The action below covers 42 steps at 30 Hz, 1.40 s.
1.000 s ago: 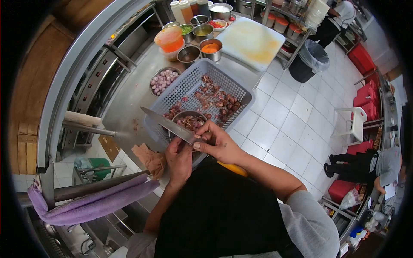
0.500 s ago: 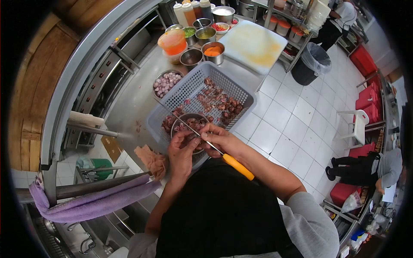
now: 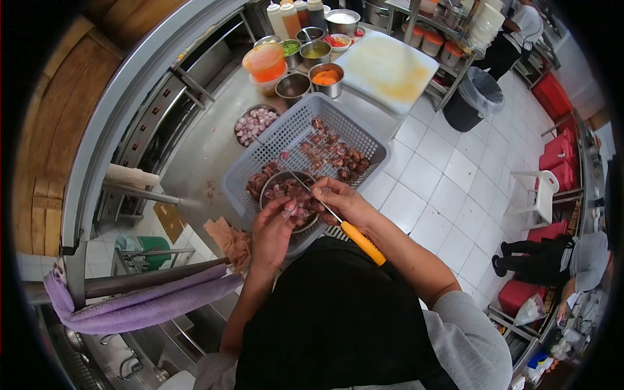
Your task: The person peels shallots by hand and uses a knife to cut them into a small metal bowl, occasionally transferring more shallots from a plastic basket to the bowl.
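My right hand [image 3: 339,200] grips a knife with a yellow handle [image 3: 363,243], its thin blade pointing up and left over the basket. Between the fingers of my left hand [image 3: 272,229] is a small pinkish shallot [image 3: 290,205]. Both hands are close together above a round metal bowl [image 3: 262,195] of reddish-brown shallots, which sits inside a grey perforated basket [image 3: 369,133]. More dark, unpeeled shallots [image 3: 351,162] and loose skins lie in the basket. Beside its left rim stands a bowl of peeled shallots [image 3: 257,123].
Sauce containers, an orange-filled bowl [image 3: 326,78] and a white cutting board [image 3: 389,70] stand beyond the basket. A crumpled brown cloth [image 3: 229,239] and purple towel [image 3: 143,305] are at the left. A black bin [image 3: 469,101] and two other people are at the right.
My hands have moved slightly apart, and the shallot in my left hand now shows. The knife blade has swung and points more steeply. The person at the right has shifted an arm.
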Each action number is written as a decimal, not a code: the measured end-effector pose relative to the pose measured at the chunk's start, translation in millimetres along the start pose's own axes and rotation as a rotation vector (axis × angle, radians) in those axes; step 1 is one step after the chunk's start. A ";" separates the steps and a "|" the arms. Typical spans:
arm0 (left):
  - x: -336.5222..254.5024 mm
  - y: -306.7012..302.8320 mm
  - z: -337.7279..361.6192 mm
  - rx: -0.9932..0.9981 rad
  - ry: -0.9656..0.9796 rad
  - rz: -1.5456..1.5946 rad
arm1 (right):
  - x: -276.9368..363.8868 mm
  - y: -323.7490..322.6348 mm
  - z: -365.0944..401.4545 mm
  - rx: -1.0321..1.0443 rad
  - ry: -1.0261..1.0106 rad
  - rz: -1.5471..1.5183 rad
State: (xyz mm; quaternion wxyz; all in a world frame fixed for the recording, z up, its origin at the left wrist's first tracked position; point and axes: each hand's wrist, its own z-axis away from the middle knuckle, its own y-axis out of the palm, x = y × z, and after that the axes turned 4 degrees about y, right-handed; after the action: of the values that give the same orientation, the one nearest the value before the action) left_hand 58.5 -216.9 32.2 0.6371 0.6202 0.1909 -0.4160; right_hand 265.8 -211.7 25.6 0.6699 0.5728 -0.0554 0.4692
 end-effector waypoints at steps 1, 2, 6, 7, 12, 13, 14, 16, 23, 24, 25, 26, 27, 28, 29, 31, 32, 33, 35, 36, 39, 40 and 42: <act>0.1 -2.2 -1.0 0.000 0.003 0.001 | -2.5 -2.0 -3.4 -0.027 -0.028 0.068; 0.2 -4.5 -1.6 -0.009 0.005 0.012 | -4.8 -3.5 -5.5 -0.054 -0.055 0.135; 2.4 -7.9 -2.0 -0.053 0.033 -0.008 | -10.8 0.9 -2.9 -0.094 -0.041 0.215; 4.2 -9.4 -2.6 -0.057 0.036 -0.007 | -12.3 1.3 -1.5 -0.095 -0.069 0.228; 5.0 -18.5 -1.5 -0.177 -0.004 -0.052 | -16.6 2.2 -1.0 -0.103 -0.136 0.223; 4.8 -18.4 -1.6 -0.177 -0.004 -0.052 | -16.8 0.1 -2.0 -0.068 -0.124 0.222; 4.4 -18.3 -2.2 -0.179 0.002 -0.046 | -16.4 -1.0 -2.9 -0.033 -0.112 0.222; 2.8 -16.3 -3.0 -0.182 0.009 -0.039 | -18.4 1.0 -2.1 -0.013 -0.150 0.279; -1.5 -2.2 1.3 -0.172 0.133 -0.116 | -20.3 26.7 8.6 0.010 -0.329 0.535; -1.0 -1.0 2.0 -0.181 0.169 -0.133 | -19.0 28.8 9.8 -0.004 -0.339 0.581; -0.7 0.4 2.6 -0.180 0.169 -0.133 | -19.3 29.2 9.1 -0.005 -0.339 0.582; -0.9 1.9 3.6 -0.168 0.186 -0.125 | -20.2 29.6 8.1 -0.008 -0.372 0.590; -1.9 4.4 4.5 -0.156 0.202 -0.118 | -20.0 30.5 7.7 -0.010 -0.406 0.598; -3.3 7.4 5.4 -0.156 0.203 -0.118 | -18.4 31.0 8.8 -0.009 -0.406 0.598; -4.9 11.0 6.4 -0.156 0.203 -0.129 | -15.8 31.8 10.9 -0.006 -0.389 0.608; -6.3 17.3 8.1 -0.156 0.201 -0.140 | -13.8 33.2 12.8 -0.004 -0.373 0.616; -6.0 20.3 9.2 -0.163 0.215 -0.141 | -14.0 33.8 13.2 0.008 -0.375 0.589; -5.3 21.9 9.7 -0.170 0.229 -0.143 | -14.2 33.9 13.6 0.018 -0.377 0.561; -3.7 20.9 9.1 -0.162 0.237 -0.150 | -16.3 33.2 12.0 0.028 -0.390 0.538; -3.0 20.1 8.5 -0.155 0.247 -0.158 | -16.0 34.2 11.3 0.039 -0.404 0.516; -1.7 20.4 8.5 -0.125 0.281 -0.165 | -12.3 38.6 15.8 0.033 -0.401 0.506; -2.5 22.7 9.3 -0.125 0.281 -0.165 | -13.2 39.4 14.2 0.032 -0.402 0.506; -3.9 29.3 11.3 -0.126 0.308 -0.304 | -15.1 40.0 10.0 0.014 -0.534 0.521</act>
State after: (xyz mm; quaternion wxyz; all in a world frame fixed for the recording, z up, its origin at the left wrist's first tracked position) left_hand 75.6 -229.8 55.4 0.5677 0.5994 0.4028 -0.3952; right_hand 234.4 -232.3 48.4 0.4860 0.6464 -0.3688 0.4582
